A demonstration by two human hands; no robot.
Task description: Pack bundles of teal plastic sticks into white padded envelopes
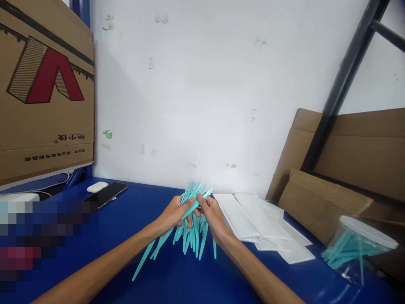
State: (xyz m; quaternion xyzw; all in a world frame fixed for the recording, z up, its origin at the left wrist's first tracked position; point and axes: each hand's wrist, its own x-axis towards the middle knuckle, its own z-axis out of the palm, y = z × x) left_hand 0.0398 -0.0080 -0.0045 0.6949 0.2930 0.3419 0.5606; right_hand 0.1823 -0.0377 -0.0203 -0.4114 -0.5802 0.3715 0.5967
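Note:
Before me on the blue tabletop lies a heap of slim turquoise plastic sticks (198, 236), with tapered lower ends. Their far ends are blurred, though some look split like fork tines. My left hand (174, 213) is closed round several of these sticks above the heap's left side. Between the thumb and fingers of my right hand (214, 211) is a single turquoise stick (190, 208), slanting across toward my left hand. Both hands nearly touch each other, and parts of the heap are hidden behind them. One loose stick (142, 261) points toward me at the lower left.
White flat packets (253, 217) lie right of the heap. A clear jar (356, 253) with a white lid holds more turquoise sticks at far right. A phone (107, 194) and white case (97, 187) sit back left. Cardboard (329, 202) stands at right, a carton (47, 118) at left.

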